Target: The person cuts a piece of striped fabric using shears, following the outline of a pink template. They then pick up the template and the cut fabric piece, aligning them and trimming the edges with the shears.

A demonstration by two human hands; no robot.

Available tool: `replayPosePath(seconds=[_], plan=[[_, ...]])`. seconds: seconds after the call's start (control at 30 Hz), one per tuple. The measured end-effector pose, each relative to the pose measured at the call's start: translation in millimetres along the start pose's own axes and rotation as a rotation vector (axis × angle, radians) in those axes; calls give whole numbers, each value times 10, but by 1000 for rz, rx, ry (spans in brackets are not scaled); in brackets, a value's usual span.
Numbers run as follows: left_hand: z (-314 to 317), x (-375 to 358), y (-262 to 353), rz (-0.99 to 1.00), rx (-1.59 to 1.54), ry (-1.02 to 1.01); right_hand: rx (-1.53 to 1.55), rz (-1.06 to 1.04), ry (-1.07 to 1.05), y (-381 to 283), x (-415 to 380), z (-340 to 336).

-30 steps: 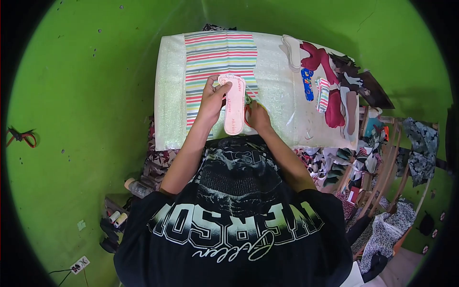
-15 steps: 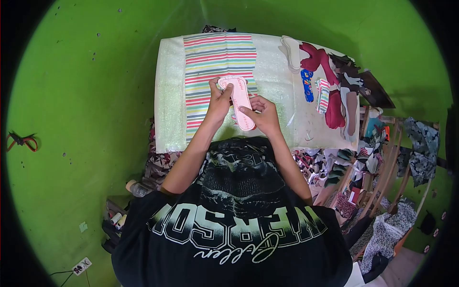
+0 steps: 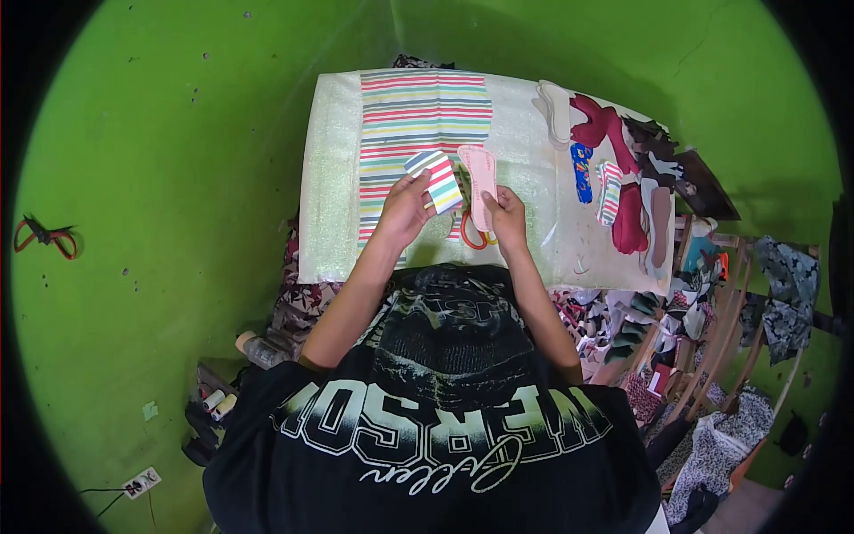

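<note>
Between the fingers of my left hand (image 3: pixel 405 212) is a small cut piece of striped fabric (image 3: pixel 438 182), held over the table. My right hand (image 3: pixel 507 218) grips a pink insole-shaped piece (image 3: pixel 479 178) near its lower end, thumb on top; dark lettering runs along its edge. Below and between the hands lie scissors with red handles (image 3: pixel 473 233), partly covered by the pink piece. Under my left hand spreads a larger sheet of striped fabric (image 3: pixel 422 111).
A pale padded table (image 3: pixel 329 178) carries everything. At its right lie white sole shapes (image 3: pixel 556 111), maroon pieces (image 3: pixel 630 222), a blue patterned piece (image 3: pixel 581 173) and a striped piece (image 3: pixel 608 191). A wooden rack (image 3: pixel 716 311) with fabrics stands right of the table.
The pink piece was held in both hands; now only my right hand has it, farther right. My left hand has moved apart with a striped fabric piece, and the scissors have come into sight.
</note>
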State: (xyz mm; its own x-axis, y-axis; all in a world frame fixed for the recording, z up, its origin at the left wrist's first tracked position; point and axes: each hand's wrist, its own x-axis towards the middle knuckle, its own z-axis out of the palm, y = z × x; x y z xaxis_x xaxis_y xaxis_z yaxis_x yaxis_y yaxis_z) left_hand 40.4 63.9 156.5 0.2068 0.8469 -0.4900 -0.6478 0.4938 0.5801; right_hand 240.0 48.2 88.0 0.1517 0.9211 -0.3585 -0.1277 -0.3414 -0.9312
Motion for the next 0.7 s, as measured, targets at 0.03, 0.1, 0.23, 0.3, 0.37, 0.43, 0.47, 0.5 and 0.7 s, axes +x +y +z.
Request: replayPosePath(seconds=[0.03, 0.1, 0.23, 0.3, 0.37, 0.43, 0.47, 0.5, 0.7], plan=[[-8, -21, 31, -7, -11, 5, 2, 34, -35, 127, 87, -33], [-38, -69, 96, -11, -22, 10, -87, 61, -34, 347, 197, -57], [17, -228, 226, -39, -28, -73, -468, -37, 74, 580, 211, -34], [-15, -248, 268, -41, -28, -104, -469, -142, 85, 430, 83, 48], [-102, -190, 235, -50, -5, -201, -440, -43, -96, -259, -302, 172], [-65, -182, 235, -78, -6, -209, -459, -52, -51, -459, -462, 242], [-35, -172, 244, -95, -9, -208, -480, -64, -20, -499, -505, 263], [-14, -152, 244, -112, 8, -189, -474, -67, -2, -506, -523, 266], [272, -93, 258, -164, 75, -314, -237, -130, -170, -460, -806, 225]])
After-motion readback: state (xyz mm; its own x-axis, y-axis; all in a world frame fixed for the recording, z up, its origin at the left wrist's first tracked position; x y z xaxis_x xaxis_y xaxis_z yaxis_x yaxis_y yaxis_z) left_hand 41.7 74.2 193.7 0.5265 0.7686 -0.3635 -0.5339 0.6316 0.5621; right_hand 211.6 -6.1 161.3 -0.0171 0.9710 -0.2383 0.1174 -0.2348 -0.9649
